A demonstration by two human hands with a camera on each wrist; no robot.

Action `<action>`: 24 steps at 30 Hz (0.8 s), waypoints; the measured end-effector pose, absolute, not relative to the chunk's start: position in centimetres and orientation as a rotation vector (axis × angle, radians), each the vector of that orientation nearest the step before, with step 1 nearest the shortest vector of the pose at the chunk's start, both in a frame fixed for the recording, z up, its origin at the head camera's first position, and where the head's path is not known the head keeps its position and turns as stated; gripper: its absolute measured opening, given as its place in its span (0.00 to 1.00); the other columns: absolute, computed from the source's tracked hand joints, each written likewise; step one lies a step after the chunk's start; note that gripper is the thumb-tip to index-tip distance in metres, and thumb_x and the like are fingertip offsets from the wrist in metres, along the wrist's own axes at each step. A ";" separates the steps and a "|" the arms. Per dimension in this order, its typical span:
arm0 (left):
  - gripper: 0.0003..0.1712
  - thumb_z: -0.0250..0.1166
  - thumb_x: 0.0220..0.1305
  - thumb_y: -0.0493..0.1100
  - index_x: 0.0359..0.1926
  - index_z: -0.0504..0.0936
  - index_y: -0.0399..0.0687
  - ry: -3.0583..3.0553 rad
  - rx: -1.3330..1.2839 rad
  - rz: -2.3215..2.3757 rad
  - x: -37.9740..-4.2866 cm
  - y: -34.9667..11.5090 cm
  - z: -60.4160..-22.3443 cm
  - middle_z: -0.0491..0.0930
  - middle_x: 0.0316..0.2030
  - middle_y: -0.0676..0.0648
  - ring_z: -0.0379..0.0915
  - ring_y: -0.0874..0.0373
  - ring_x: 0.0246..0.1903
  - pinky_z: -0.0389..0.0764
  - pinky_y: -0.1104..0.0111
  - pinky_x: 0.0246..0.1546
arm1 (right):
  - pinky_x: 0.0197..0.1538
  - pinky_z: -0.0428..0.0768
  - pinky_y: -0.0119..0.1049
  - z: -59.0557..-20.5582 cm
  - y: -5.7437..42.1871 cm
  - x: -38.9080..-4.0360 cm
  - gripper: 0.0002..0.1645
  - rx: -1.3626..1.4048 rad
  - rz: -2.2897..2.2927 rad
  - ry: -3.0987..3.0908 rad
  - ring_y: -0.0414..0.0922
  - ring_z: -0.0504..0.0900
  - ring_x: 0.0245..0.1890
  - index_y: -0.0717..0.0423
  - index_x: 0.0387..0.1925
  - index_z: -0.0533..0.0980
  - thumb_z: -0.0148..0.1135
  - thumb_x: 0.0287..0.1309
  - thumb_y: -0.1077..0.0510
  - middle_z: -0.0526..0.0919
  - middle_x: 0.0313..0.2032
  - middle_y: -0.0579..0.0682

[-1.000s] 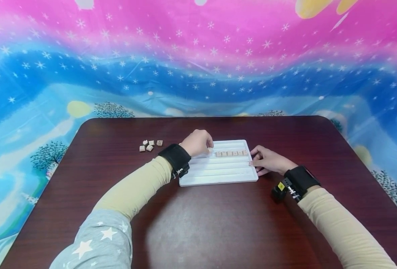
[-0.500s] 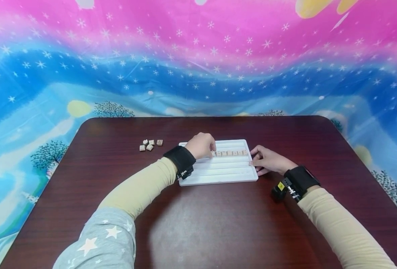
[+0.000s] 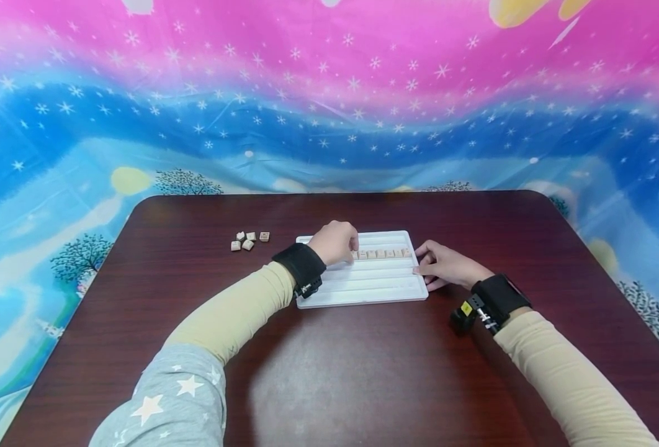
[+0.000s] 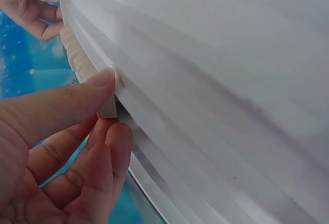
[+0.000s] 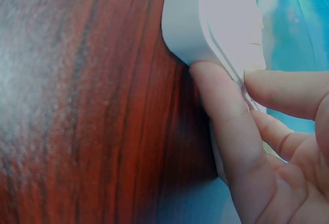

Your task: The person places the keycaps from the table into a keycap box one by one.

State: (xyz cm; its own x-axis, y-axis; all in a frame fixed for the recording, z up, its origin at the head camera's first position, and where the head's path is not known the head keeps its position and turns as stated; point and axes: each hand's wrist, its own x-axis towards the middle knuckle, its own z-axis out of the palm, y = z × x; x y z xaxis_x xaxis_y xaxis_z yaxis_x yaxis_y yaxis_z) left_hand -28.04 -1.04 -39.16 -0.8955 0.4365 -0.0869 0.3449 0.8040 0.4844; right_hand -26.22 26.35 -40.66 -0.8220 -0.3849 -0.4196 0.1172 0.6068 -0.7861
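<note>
A white ridged tray [image 3: 365, 295] lies on the table, with a row of small beige keycaps [image 3: 385, 254] in one of its upper channels. My left hand [image 3: 334, 241] pinches one keycap [image 4: 107, 110] between thumb and fingers at the left end of that row. The left wrist view shows this keycap at the channel, its neighbours running on beyond the thumb. At the tray's right side, my right hand [image 3: 448, 264] grips the edge. In the right wrist view its thumb lies on the rim [image 5: 226, 59] and a finger presses along the outer wall.
Several loose keycaps [image 3: 248, 246] lie in a small cluster on the dark wooden table [image 3: 329, 372], left of the tray. A patterned cloth [image 3: 329, 124] hangs behind the table's far edge.
My left hand has moved slightly right, bringing its keycap up to the left end of the row, and then stayed there. The right hand and the tray have not visibly moved.
</note>
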 end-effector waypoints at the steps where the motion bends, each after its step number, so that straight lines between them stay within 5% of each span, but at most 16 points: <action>1: 0.10 0.78 0.52 0.31 0.34 0.87 0.44 2.796 0.610 0.693 -28.0 -1.0 -39.2 0.83 0.34 0.49 0.77 0.54 0.35 0.78 0.64 0.42 | 0.37 0.86 0.40 -40.7 26.3 -26.2 0.26 -0.209 -1.165 2.267 0.49 0.78 0.33 0.71 0.63 0.59 0.58 0.73 0.65 0.73 0.41 0.61; 24: 0.12 0.80 0.51 0.34 0.36 0.86 0.44 2.783 0.613 0.678 -28.3 -1.3 -39.3 0.81 0.31 0.49 0.76 0.55 0.33 0.78 0.63 0.40 | 0.34 0.85 0.39 -40.6 26.5 -26.2 0.26 -0.233 -1.182 2.244 0.48 0.76 0.33 0.71 0.63 0.58 0.57 0.73 0.65 0.72 0.40 0.59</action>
